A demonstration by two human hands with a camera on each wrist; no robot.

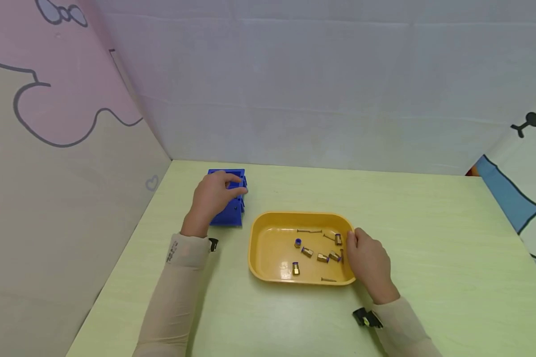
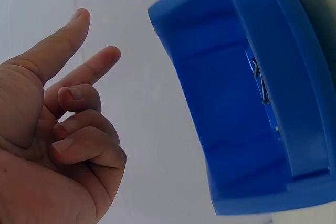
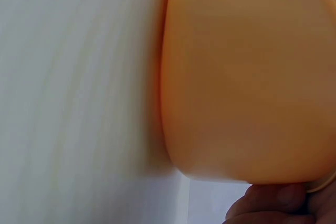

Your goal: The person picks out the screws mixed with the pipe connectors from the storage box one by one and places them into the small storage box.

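Observation:
Above the blue bin [image 1: 227,217] at the left, the left hand [image 1: 213,195] holds nothing; in the left wrist view its thumb and index finger stretch out and the other fingers bend, apart from the bin [image 2: 210,103]. Some small screws [image 2: 264,88] lie inside that bin. The right hand [image 1: 369,260] grips the right rim of the yellow tray [image 1: 261,248]. Inside the tray are several brass fittings with blue ends [image 1: 307,252] and several thin screws [image 1: 328,279]. In the right wrist view, fingers [image 3: 270,203] curl at the tray's edge [image 3: 252,87].
A pale wood-look tabletop [image 1: 446,248] carries both containers. Behind it hangs a light cloth wall [image 1: 317,99], and a printed cloth [image 1: 71,188] stands along the left side. Another printed sheet [image 1: 509,188] borders the right.

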